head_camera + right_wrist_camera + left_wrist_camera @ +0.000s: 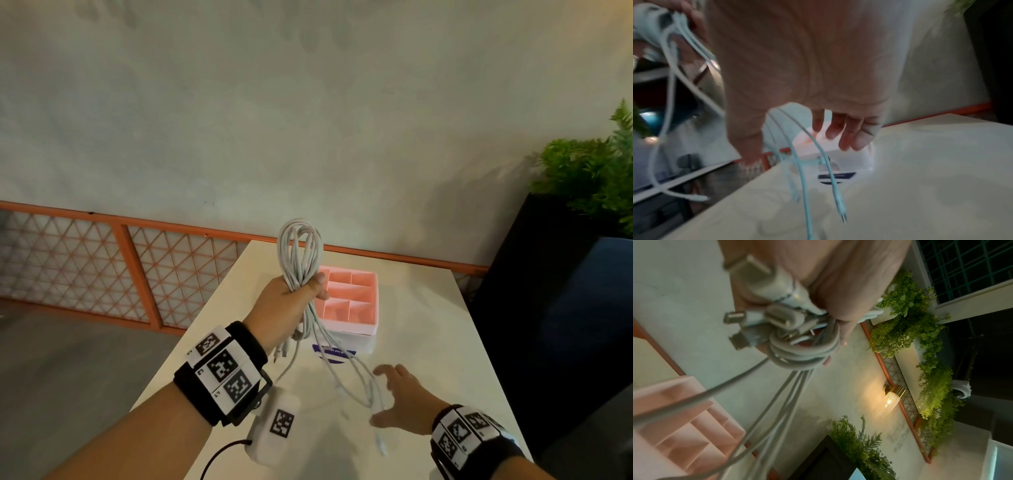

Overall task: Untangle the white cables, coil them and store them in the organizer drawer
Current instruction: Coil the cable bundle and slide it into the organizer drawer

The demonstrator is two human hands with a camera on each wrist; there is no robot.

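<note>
The left hand [287, 305] grips the looped white cables [301, 253] aloft so their tails hang toward the spread, empty right hand [402, 399], probably for untangling.

The head camera is looking down from above at the table [411, 308]. Each wrist camera is looking closely along its palm. All views are sharing the pink organizer [352, 301] and cables [301, 260].

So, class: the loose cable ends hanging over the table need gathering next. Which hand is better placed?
The right hand: it is open beside the dangling ends, holding nothing. The left hand already grips the white cables.
</note>
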